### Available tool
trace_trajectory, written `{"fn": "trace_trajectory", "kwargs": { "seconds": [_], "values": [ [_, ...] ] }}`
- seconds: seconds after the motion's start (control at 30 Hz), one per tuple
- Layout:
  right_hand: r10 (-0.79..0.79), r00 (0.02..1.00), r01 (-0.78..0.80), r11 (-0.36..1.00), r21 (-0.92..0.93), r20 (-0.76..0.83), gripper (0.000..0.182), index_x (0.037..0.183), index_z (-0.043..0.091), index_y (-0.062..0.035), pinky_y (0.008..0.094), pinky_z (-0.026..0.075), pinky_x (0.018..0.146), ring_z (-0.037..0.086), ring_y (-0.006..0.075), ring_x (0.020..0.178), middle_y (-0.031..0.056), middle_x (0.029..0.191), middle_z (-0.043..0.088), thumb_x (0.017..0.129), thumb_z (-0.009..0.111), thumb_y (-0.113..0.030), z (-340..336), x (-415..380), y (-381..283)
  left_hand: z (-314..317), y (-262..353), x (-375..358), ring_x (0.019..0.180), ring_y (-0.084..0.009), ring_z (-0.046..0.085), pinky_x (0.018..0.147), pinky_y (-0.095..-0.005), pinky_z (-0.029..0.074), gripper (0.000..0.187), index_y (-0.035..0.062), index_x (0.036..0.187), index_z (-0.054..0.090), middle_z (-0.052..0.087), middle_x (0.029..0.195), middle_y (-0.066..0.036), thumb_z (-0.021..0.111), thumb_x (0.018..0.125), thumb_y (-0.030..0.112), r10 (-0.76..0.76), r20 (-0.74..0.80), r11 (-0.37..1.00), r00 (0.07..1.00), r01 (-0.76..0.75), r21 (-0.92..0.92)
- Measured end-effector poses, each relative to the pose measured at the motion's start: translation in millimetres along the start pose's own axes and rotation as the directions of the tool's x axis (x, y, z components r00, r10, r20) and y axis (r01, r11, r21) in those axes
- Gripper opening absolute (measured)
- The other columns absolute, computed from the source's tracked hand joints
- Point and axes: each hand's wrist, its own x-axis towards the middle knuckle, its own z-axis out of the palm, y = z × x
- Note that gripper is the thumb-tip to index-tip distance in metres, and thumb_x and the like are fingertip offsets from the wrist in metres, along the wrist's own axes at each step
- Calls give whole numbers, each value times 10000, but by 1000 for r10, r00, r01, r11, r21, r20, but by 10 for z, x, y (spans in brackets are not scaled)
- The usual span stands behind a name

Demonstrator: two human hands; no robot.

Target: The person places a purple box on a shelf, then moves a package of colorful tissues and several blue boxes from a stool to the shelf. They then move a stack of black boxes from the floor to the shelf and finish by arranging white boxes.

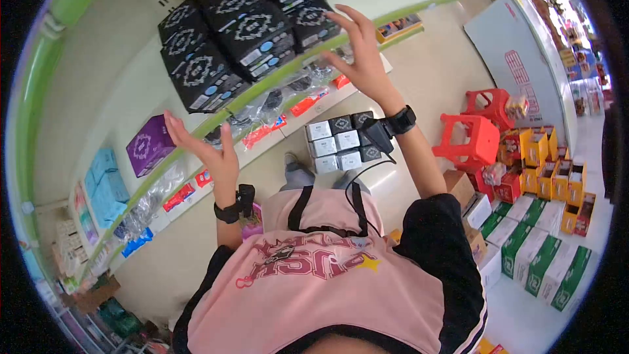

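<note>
My left hand [208, 156] is open, its fingertips right at the side of a purple pack [151, 147] on the shelf. Spread fingers and a raised thumb show on my right hand [362, 59], which is beside the right end of a stack of black packs [252, 29]. The black packs have pale ornate patterns and stand in rows, some on top of others. Both wrists wear black straps with small devices.
Light blue packs [107, 187] sit farther left on the green-edged shelf [275, 78]. On the floor below are silver and black packs [335, 140]. Red stools [468, 141], yellow boxes [534, 147] and green-and-white cartons [534, 255] stand at right.
</note>
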Motion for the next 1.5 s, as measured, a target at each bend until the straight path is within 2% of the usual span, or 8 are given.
{"fn": "trace_trajectory", "kwargs": {
  "seconds": [0.2,0.4,0.53,0.77,1.07,1.13,1.27,1.5],
  "values": [
    [201,979,-204,975,-88,-47,624,1329,410,-82,427,311,1054,370,353,1246,160,1339,401,772,689,-114,-605,-1060,527,380,512,-450,1372,-421,151,1104,-506,167,810,40,1461,138,85,1499,-251,646,840,151,114,251,993,961,-111,-26],
    [556,818,-551,831,-73,146,599,1313,409,-55,414,321,1047,379,351,1230,178,1289,431,776,673,-79,-1202,-2737,932,824,1231,-1056,1395,-388,116,1116,-486,124,773,23,1459,176,94,1511,-229,631,851,171,-43,260,996,965,62,-68],
    [635,722,-616,771,-160,275,516,1244,469,-44,402,354,1005,431,345,1160,163,1208,492,769,668,-65,-1347,-3853,1173,1078,1501,-1565,1384,-428,122,1108,-510,168,757,42,1451,201,81,1489,-262,626,826,59,-143,404,989,904,144,29],
    [645,559,-709,698,-104,521,484,1165,525,-91,413,423,911,500,337,1066,123,1142,538,717,709,-75,-985,-4897,1435,1858,1333,-2667,1381,-414,156,1113,-466,189,642,66,1391,352,144,1471,-270,625,811,72,-282,670,945,687,321,68],
    [560,569,-493,818,-296,601,779,1301,422,-129,411,359,998,407,287,1246,108,1331,435,609,779,-98,169,-5143,2034,2773,501,-3949,1187,-434,429,1001,-480,369,480,55,1245,487,362,1367,-230,649,809,173,-250,966,958,57,159,239],
    [469,602,-278,882,-381,646,819,1318,413,-129,396,366,987,413,272,1243,99,1322,443,590,788,-105,435,-5278,2197,2842,404,-4083,1153,-398,468,963,-463,396,422,46,1216,501,441,1291,-203,622,836,182,-270,959,946,79,204,250],
    [486,605,-303,873,-382,631,831,1318,420,-126,387,371,979,422,263,1232,91,1302,460,572,785,-93,639,-5330,2344,2939,334,-4155,1063,-367,522,902,-416,429,364,32,1186,511,540,1133,-181,591,855,161,-320,947,853,-17,430,295],
    [422,654,-193,896,-401,628,737,1297,451,-106,359,383,959,453,236,1191,87,1252,513,613,723,-67,760,-5551,2453,3257,295,-4455,1049,-343,516,909,-426,408,380,45,1121,528,548,1105,-148,604,750,16,-217,934,960,283,235,151]
  ]
}}
